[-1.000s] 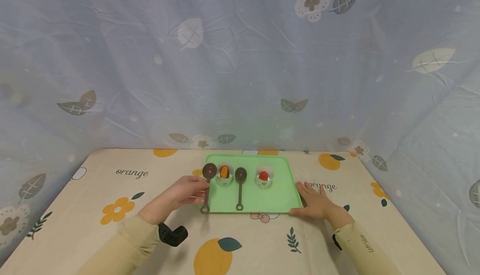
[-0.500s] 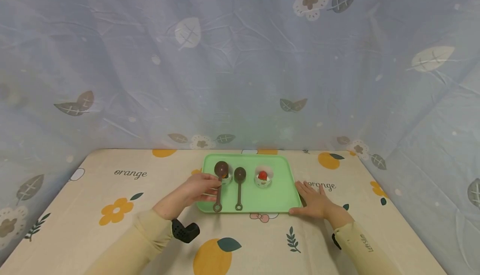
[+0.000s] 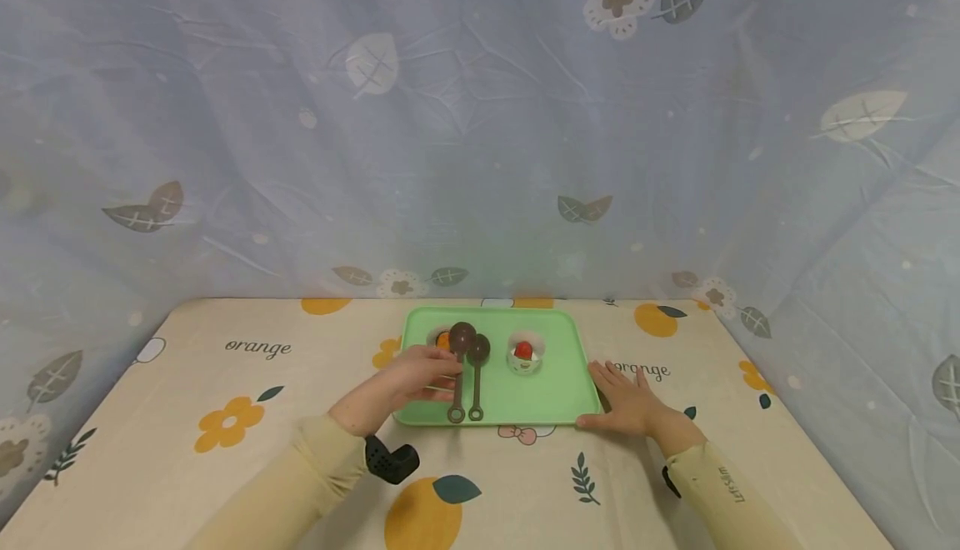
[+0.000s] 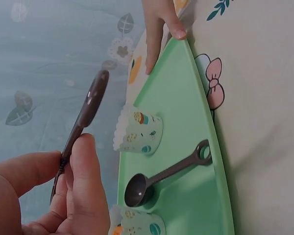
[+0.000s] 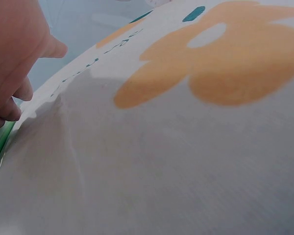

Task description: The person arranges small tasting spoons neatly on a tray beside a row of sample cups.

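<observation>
My left hand (image 3: 412,377) pinches the handle of a dark brown measuring spoon (image 3: 462,338) between thumb and fingers, raised above the green tray (image 3: 551,404). Just right of it, a second, smaller-looking brown measuring spoon (image 4: 174,169) lies on the tray, its ring end by the near rim. The held spoon partly covers a patterned paper cup (image 4: 147,224) with an orange piece in it. Another paper cup (image 3: 524,364) holds a red piece (image 3: 523,351), farther right on the tray. With fingers spread and straight, my right hand (image 3: 632,404) touches the tray's right edge.
A cream tablecloth (image 3: 300,425) printed with oranges and flowers covers the table. Behind and at the sides hangs a pale blue curtain (image 3: 480,158) with leaf prints. Black wrist cameras sit on both sleeves.
My left hand has carried the measuring spoon rightward, from the tray's left edge across the left cup to beside the lying spoon. The right hand has stayed at the tray's edge.
</observation>
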Available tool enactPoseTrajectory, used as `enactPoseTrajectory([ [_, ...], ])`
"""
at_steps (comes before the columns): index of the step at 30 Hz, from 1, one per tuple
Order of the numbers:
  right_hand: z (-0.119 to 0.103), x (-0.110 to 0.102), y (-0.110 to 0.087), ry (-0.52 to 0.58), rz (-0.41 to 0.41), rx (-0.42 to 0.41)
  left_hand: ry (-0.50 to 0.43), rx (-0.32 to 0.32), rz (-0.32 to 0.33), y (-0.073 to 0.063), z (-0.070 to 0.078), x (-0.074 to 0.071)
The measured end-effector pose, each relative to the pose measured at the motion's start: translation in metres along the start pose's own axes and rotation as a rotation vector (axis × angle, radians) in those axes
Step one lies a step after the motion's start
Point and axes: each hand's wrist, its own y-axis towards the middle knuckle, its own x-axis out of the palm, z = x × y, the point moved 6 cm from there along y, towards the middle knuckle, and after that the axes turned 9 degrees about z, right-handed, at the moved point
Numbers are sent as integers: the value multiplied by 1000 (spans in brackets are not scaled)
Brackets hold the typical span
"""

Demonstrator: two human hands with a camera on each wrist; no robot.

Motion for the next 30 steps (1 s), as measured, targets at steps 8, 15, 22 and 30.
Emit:
enactPoseTrajectory([
  [8,0,0,0,7,-3,-5,-3,-4,-6,1,3,10],
  [15,0,2,0,4,-3,-8,-32,-29,-4,9,4,19],
  [22,-1,0,-1,9,-7,-7,-35,-21,-14,13,11,35],
  [30,-4,-4,-3,16,-9,-5,-36,19,-53,15,21,52],
])
